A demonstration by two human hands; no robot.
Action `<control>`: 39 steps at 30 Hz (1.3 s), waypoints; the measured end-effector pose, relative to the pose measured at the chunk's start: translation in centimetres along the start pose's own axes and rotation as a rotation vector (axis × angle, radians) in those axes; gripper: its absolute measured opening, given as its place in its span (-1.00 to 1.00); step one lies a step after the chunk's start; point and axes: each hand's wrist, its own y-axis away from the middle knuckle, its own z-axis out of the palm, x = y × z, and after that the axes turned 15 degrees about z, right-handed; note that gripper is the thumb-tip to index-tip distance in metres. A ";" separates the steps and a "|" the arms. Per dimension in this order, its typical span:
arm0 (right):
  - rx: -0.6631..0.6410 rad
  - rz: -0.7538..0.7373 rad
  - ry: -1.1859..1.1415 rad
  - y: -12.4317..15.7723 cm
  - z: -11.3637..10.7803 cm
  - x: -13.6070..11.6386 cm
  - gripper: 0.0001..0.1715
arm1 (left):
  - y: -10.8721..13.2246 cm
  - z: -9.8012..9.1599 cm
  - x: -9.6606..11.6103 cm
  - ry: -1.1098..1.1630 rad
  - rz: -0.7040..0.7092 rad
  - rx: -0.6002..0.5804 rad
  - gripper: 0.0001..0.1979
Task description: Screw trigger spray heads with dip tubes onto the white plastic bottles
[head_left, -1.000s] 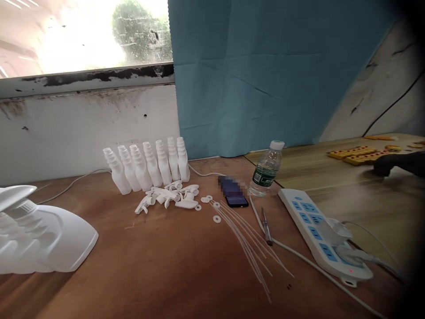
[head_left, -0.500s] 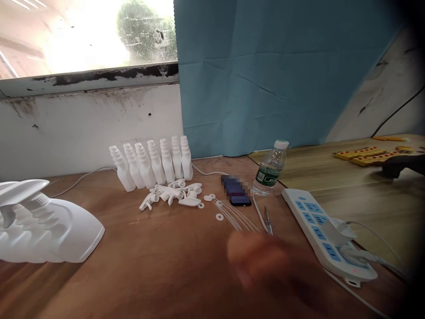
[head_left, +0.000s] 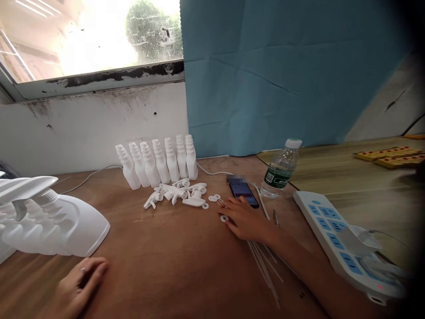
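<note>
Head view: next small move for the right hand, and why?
I'd pinch the nearest white washer between thumb and forefinger of the right hand. That washer shows right between the two digits, so it likely needs the least reach; the other washers lie beyond the fingertips. Whether the thumb already touches it, I can't tell.

The right hand [head_left: 245,219] lies over thin white tubes [head_left: 267,274].

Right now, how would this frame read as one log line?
left hand: curled, near spray bottle | right hand: over tubes, at washer | small bottles: standing by wall
</note>
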 end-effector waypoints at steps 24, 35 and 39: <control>0.292 0.155 -0.365 -0.2 2.6 -1.5 -0.77 | -14.4 8.4 3.0 0.365 -0.013 0.241 -0.64; 0.420 -0.269 -0.451 0.3 1.2 -3.7 -0.72 | -13.8 9.5 11.1 0.709 0.347 -0.055 -0.72; 0.453 -0.307 -0.472 0.3 1.2 -4.8 -0.65 | -14.3 10.3 12.3 0.793 0.398 -0.143 -0.68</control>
